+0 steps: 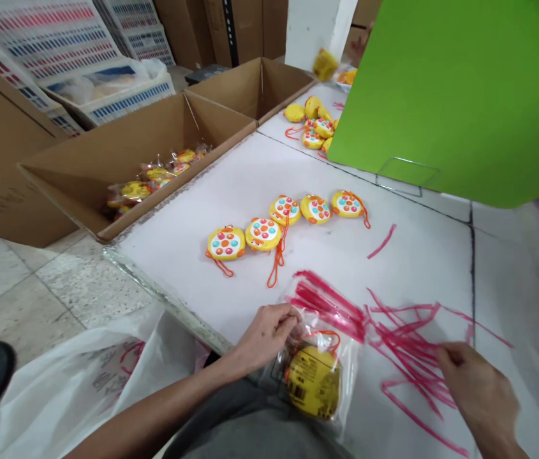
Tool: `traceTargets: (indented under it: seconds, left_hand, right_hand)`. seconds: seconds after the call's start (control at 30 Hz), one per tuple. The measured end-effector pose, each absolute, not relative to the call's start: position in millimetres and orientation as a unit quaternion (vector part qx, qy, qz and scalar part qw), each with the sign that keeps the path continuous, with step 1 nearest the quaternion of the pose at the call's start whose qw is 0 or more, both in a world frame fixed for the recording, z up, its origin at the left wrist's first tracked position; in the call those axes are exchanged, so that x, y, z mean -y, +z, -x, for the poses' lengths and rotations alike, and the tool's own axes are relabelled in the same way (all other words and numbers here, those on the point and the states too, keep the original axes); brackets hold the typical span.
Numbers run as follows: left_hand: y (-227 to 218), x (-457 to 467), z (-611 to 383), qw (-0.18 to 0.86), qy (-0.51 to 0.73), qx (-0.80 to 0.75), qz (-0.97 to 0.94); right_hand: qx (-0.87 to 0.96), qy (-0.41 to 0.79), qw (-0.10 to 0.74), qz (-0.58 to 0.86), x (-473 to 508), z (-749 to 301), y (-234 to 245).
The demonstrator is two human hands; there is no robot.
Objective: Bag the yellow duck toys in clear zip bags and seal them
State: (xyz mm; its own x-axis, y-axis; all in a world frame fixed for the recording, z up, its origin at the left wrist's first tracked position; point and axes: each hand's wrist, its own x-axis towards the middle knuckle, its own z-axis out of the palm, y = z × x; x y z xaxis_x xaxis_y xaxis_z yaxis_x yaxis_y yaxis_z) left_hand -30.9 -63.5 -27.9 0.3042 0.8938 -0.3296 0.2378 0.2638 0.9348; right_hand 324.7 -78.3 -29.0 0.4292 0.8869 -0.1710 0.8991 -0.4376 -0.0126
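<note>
My left hand (pixel 273 328) pinches the upper left edge of a clear plastic bag (pixel 349 376) near the table's front edge. Inside the bag is a round yellow toy (pixel 314 382) with an orange cord, its back with a printed barcode facing up. Pink-red strips (pixel 331 306) lie beside the bag's top end. To the right, my right hand (pixel 482 389) is closed, its fingertips pinched at a pink strip over a loose heap of strips (pixel 407 350). Several yellow toys with coloured buttons (pixel 263 234) form a row beyond the bag.
An open cardboard box (pixel 221 127) at the left contains bagged toys (pixel 154 182); another box (pixel 273 86) stands behind it. More yellow toys (pixel 317 124) lie at the far end. A green panel (pixel 451 95) covers the upper right. White crates (pixel 130 95) stand behind.
</note>
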Motion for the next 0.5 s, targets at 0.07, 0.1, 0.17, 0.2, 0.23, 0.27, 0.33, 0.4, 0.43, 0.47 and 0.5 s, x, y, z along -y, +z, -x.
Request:
traceTargets:
  seconds: [0.07,0.1,0.17,0.2,0.23,0.27,0.33,0.4,0.43,0.47,0.5]
  left_hand:
    - [-29.9,63.7,30.7,0.619,0.277,-0.520,-0.520]
    - [-30.4,64.2,30.5,0.630,0.278,-0.519,-0.507]
    - [-31.0,65.7,30.6,0.650,0.281,-0.514,-0.484]
    - [-31.4,66.7,30.8,0.661,0.284,-0.509,-0.472]
    - [-31.9,67.7,31.0,0.673,0.288,-0.503,-0.460]
    - [-32.5,68.7,31.1,0.683,0.294,-0.497,-0.448]
    - [-34.0,70.4,31.0,0.697,0.305,-0.490,-0.426]
    - [-35.4,71.3,30.3,0.701,0.313,-0.489,-0.415]
    - [-35.9,71.6,30.0,0.699,0.315,-0.490,-0.415]
    - [-36.3,71.7,29.8,0.697,0.315,-0.490,-0.418]
    - [-36.6,71.8,29.7,0.695,0.314,-0.489,-0.423]
  right_hand:
    - [-0.515,-0.084,0.088,-0.848,89.0,-338.0,-22.5]
    - [-0.530,-0.084,0.079,-0.840,92.4,-334.7,-18.0]
    - [-0.580,-0.079,0.000,-0.811,94.0,-312.5,-8.8]
    - [-0.601,-0.085,-0.058,-0.792,92.2,-296.6,-5.1]
    - [-0.615,-0.109,-0.115,-0.772,88.8,-279.6,-2.4]
    - [-0.622,-0.164,-0.151,-0.751,84.4,-263.0,-0.9]
    - [-0.624,-0.320,-0.167,-0.694,74.8,-235.2,-2.2]
    - [-0.600,-0.468,-0.158,-0.630,67.5,-218.0,-8.6]
    - [-0.581,-0.522,-0.160,-0.604,65.4,-213.4,-13.1]
    - [-0.560,-0.560,-0.171,-0.587,64.6,-211.0,-17.9]
    - [-0.540,-0.584,-0.188,-0.577,64.8,-210.4,-22.6]
